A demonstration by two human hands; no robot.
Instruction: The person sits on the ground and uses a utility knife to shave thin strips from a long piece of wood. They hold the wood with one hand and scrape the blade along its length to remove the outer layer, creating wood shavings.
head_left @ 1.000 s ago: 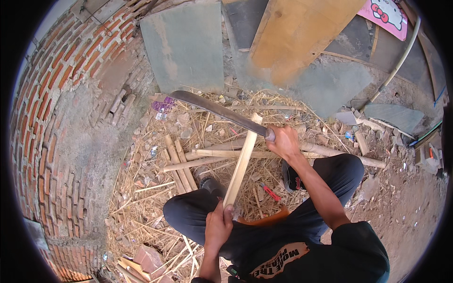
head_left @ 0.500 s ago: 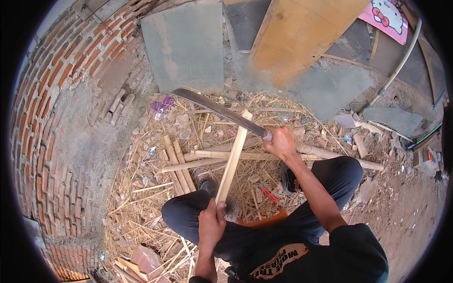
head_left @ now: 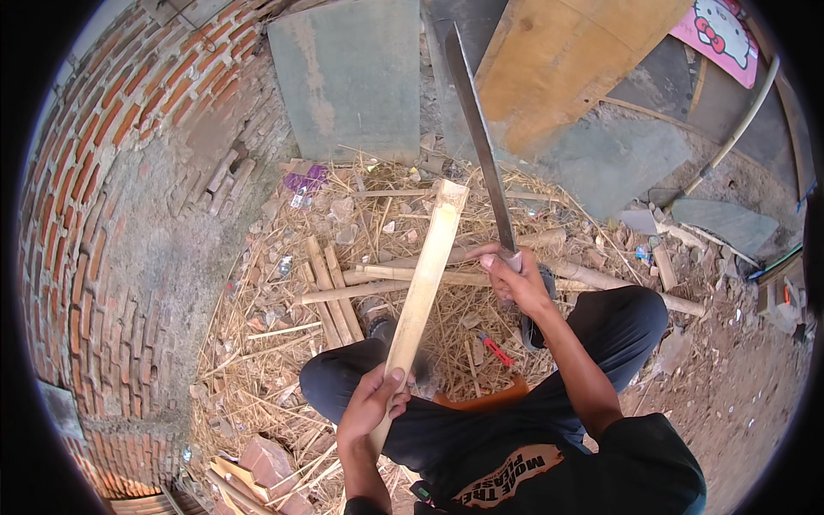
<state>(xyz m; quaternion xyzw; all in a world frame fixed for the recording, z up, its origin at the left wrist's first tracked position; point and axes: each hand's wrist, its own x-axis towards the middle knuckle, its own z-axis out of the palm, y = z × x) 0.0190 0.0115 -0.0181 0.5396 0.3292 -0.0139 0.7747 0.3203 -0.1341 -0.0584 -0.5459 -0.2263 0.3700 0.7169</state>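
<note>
My left hand (head_left: 374, 402) is closed around the lower part of a pale split bamboo strip (head_left: 422, 283), which slants up and away over my left leg. Its far end looks rough and cut. In my right hand (head_left: 518, 279) I grip the handle of a machete (head_left: 482, 129). The long dark blade points away from me, up and slightly left, apart from the bamboo. Between my feet a small tool with red handles (head_left: 495, 350) lies on the straw-covered ground.
Several split bamboo pieces (head_left: 333, 292) and round poles (head_left: 592, 276) lie across the litter ahead. A brick wall (head_left: 94, 257) rises on the left. Leaning boards (head_left: 348, 86) stand at the back. An orange object (head_left: 485, 397) sits between my legs, and a brownish slab (head_left: 268, 463) lies lower left.
The machete has left the bamboo's far end and swung from lying across it to pointing away. The bamboo strip has turned to show its broad face, and my left hand has shifted slightly lower.
</note>
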